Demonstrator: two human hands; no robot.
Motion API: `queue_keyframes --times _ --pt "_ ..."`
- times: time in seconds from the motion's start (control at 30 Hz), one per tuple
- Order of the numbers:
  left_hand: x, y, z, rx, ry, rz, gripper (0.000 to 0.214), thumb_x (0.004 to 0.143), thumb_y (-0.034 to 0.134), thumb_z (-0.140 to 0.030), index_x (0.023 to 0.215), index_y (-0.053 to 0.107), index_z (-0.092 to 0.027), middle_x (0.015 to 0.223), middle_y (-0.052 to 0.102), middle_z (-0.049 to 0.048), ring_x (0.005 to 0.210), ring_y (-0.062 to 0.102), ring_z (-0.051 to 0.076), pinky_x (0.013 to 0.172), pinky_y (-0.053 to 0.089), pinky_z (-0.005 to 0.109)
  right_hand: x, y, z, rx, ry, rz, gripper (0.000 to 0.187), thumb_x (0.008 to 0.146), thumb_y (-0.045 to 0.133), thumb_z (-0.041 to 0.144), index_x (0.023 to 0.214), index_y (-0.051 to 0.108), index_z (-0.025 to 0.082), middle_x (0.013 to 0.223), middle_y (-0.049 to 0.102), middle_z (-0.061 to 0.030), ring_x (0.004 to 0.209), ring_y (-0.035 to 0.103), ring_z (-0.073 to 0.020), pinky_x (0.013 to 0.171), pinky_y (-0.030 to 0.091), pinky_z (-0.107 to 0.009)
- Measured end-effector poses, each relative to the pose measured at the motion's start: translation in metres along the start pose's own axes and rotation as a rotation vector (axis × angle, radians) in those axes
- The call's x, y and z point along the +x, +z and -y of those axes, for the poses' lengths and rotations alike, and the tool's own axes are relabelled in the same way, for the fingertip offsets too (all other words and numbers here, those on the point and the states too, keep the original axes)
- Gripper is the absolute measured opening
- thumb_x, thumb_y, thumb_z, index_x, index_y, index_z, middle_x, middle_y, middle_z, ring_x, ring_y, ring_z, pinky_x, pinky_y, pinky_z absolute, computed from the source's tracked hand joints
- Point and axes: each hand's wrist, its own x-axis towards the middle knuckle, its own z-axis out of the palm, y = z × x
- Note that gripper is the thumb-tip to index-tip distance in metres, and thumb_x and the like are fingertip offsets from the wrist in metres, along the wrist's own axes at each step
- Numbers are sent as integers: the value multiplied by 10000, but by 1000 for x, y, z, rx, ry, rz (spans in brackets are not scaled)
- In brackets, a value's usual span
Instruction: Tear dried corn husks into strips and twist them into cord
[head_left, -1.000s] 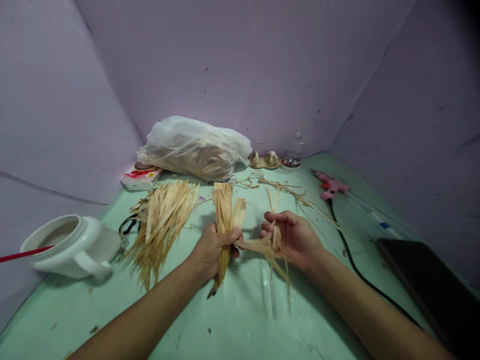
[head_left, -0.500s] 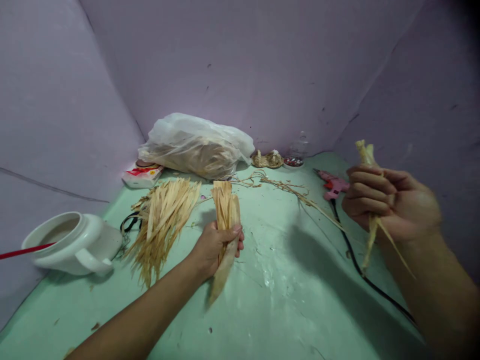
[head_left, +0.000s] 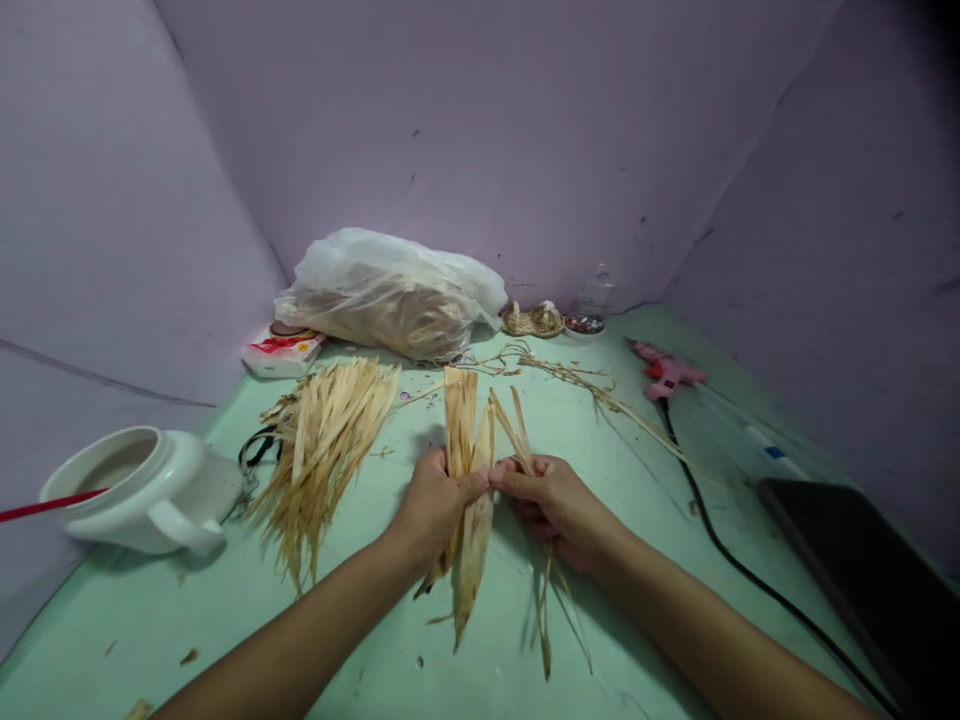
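My left hand (head_left: 435, 500) is closed around a bundle of broad, dry, straw-coloured leaf strips (head_left: 460, 415), held upright over the table. One wide strip (head_left: 474, 560) with a pointed lower end sits at the bundle's right side. Against that strip my right hand (head_left: 551, 505) pinches with thumb and forefinger, close to my left thumb. Several thin leaf strips (head_left: 519, 425) also pass through my right hand, and their narrow ends hang below it. To the left lies a fanned pile of similar dry strips (head_left: 330, 430).
On the green table (head_left: 600, 640), a white pitcher (head_left: 180, 480) lies at left. Behind are a plastic bag (head_left: 390, 290), a tissue pack (head_left: 283, 355), a woven piece (head_left: 534, 320) and a dish of beads (head_left: 585, 325). A pink glue gun (head_left: 667, 372) and dark tablet-like slab (head_left: 855, 580) are at right.
My right hand has come down and left from the raised right side to beside my left hand, bringing its thin strips. It now pinches at the wide strip. My left hand stays near its place.
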Motion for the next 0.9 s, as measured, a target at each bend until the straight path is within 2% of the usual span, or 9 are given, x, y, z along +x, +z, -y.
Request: queue_keyframes --times 0.4,0.57,0.67,0.8,0.9 --pt "-5 0 -6 -103 -36 54 391 464 788 -270 782 651 -89 724 659 81 620 571 153 596 448 259 0 -5 -1 25 -24 55 360 570 710 335 606 383 189 429 218 122 371 109 -14 352 37 -182" --pt "-4 0 0 18 -21 18 361 500 767 -338 756 661 -106 696 654 82 625 585 184 599 460 276 1 0 -6 -60 -63 -12 372 626 645 374 559 324 199 410 238 110 342 152 -15 340 73 -184" --pt "-5 2 1 13 -30 53 356 517 753 -365 744 653 -110 677 645 79 620 584 187 591 458 277 1 0 -6 -59 -42 11 368 628 634 379 560 319 200 413 247 108 348 143 -15 341 67 -181" --pt "-5 3 -5 -95 -57 62 324 495 770 -321 684 611 -112 594 603 36 515 526 124 522 429 242 1 -4 -2 107 -4 99 287 615 600 282 580 329 195 443 221 111 370 113 -19 351 57 -162" --pt "-4 0 -10 -166 -81 56 311 477 779 -287 625 561 -121 493 532 -11 423 461 84 434 381 213 3 -5 3 272 -21 67 130 565 541 190 582 414 168 469 344 70 370 227 -27 337 142 -148"
